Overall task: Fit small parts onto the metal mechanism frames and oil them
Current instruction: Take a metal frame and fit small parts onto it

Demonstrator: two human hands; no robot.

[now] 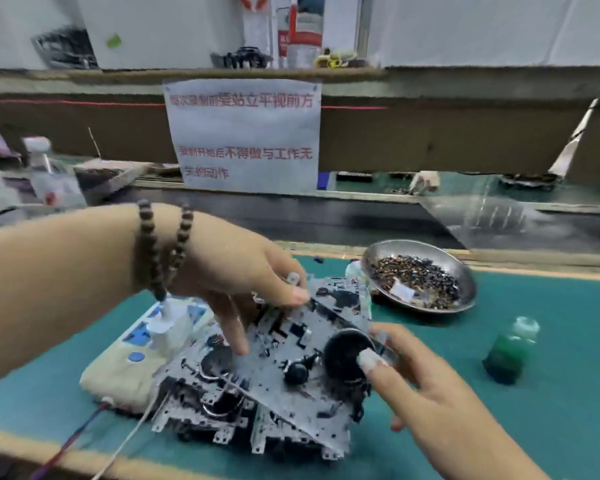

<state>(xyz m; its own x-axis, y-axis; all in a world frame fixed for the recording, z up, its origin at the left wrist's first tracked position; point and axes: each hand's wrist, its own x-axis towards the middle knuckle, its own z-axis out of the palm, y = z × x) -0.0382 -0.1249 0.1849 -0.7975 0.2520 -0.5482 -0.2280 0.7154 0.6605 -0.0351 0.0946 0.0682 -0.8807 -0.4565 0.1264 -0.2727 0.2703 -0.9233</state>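
Top metal frame (pixel 291 362) lies tilted on a stack of frames (pixel 222 410) at centre of the green worktop (pixel 551 427). Left hand (pixel 243 271) grips its far edge at 11 o'clock, thumb and fingers curled on the plate. Right hand (pixel 426 393) pinches the near-right edge at 3 o'clock, thumb on the black round wheel (pixel 343 355). Metal dish of small parts (pixel 420 275) sits at 1 o'clock of the stack. Green oil bottle (pixel 511 348) stands at 3 o'clock, well apart.
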